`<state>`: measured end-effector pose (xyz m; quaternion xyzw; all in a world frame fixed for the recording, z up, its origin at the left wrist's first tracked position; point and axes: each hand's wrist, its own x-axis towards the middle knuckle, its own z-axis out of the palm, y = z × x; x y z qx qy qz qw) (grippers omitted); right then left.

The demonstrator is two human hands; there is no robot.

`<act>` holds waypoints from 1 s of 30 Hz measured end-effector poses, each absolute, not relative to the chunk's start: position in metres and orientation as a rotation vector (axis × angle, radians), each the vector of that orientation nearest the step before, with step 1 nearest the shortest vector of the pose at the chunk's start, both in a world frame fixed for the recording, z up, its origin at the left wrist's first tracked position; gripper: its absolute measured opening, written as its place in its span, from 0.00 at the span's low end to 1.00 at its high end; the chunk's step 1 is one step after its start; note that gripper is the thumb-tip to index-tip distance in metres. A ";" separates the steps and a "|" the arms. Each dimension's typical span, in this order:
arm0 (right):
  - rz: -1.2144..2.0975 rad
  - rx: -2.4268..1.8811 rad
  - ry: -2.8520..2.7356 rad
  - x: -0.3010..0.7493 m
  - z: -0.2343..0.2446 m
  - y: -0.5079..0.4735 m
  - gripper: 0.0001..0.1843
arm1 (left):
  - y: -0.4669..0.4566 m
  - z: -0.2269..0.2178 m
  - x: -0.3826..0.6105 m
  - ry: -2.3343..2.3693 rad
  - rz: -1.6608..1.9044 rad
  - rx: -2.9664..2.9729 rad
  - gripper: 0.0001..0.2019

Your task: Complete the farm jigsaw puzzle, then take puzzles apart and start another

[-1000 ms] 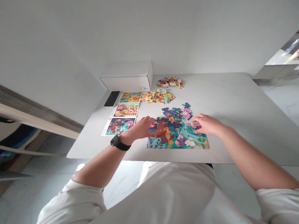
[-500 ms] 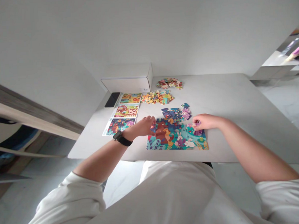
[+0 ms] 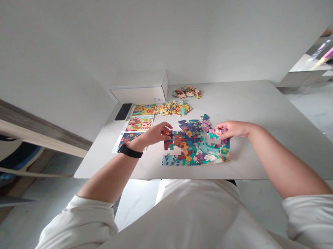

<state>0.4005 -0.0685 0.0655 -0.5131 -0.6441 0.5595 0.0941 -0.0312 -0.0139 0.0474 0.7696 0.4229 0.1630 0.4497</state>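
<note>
A partly joined jigsaw puzzle (image 3: 196, 149) with rabbits and other animals lies before me on the table. At its upper left, my left hand (image 3: 157, 133), wearing a black watch, has thumb and curved fingers around the edges of a red and dark blue puzzle piece (image 3: 167, 133). Another piece adjoins it below, with a gap above the bottom row. At the puzzle's upper right, my right hand (image 3: 231, 130) pinches joined pink and teal puzzle pieces (image 3: 214, 134), partly over the puzzle. Several loose pieces (image 3: 189, 124) in dark blue and purple lie along the puzzle's far edge.
Yellow pieces (image 3: 175, 108) and a reddish pile (image 3: 187, 92) lie farther back. A white box (image 3: 139, 92) stands against the wall. Left of the piles are a phone (image 3: 123, 112) and a picture sheet (image 3: 139, 124) with several scenes, its near part covered by my left arm.
My left hand has shifted left and up, exposing pieces at the puzzle's left side. My right hand has risen slightly, and the pink and teal pieces now show lifted from the puzzle's right part.
</note>
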 end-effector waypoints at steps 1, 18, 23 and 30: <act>1.661 -1.516 -1.866 0.403 0.068 -0.068 0.31 | -0.012 0.048 -0.031 1.014 0.449 1.797 0.27; 1.531 -1.480 -1.787 0.346 0.066 -0.031 0.27 | 0.010 0.032 0.035 1.022 0.709 1.399 0.23; 1.297 -1.743 -1.904 0.312 0.054 -0.020 0.14 | 0.019 0.027 0.061 1.161 0.699 1.801 0.18; 0.957 -2.061 -2.066 0.303 0.053 -0.015 0.23 | 0.017 0.032 0.075 1.318 0.543 2.161 0.23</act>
